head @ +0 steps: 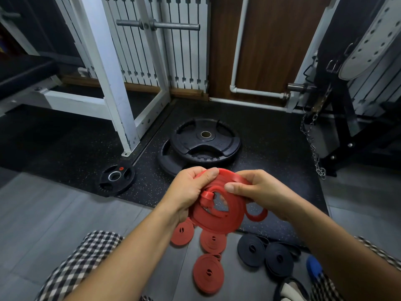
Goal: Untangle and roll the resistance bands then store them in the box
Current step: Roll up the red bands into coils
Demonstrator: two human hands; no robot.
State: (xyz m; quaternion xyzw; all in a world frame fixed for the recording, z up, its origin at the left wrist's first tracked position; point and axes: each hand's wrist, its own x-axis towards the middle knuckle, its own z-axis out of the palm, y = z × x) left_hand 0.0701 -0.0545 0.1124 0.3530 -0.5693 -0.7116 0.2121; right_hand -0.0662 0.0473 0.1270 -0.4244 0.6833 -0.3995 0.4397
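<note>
A red resistance band [219,216], wound into a loose coil, hangs between both hands above the floor. My left hand [191,190] grips its left rim, thumb on top. My right hand [256,187] pinches the upper right rim, thumb pressing the coil's face. A short loop of the same band sticks out at the lower right. Three rolled red bands [208,272] lie on the floor below, and two rolled black bands [251,249] lie to their right. No box is in view.
Two stacked black weight plates [204,142] and a small plate [116,177] lie on the black rubber mat ahead. A white rack post [117,94] stands left, a machine with a hanging chain [312,144] right. A blue item [313,268] lies near my right knee.
</note>
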